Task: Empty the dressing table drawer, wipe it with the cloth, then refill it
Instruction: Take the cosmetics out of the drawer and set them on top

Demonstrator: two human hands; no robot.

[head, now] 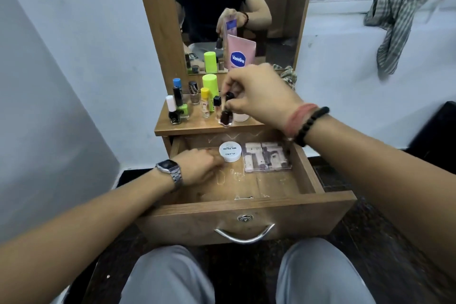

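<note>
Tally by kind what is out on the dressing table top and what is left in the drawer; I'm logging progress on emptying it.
On the table top:
Nail polish bottles: 5, among them the dark one the right hand holds
Lime-green capped container: 1
Yellow-capped tube: 1
Vaseline tube: 1
In the drawer:
White nail polish remover tub, by the left hand: 1
Clear plastic case: 1
Total: 10

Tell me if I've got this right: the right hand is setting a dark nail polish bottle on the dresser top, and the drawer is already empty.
Not quite. In the head view the drawer still holds a white round tub and a clear flat case. The rest stands: the right hand holds a dark nail polish bottle on the dresser top.
</note>
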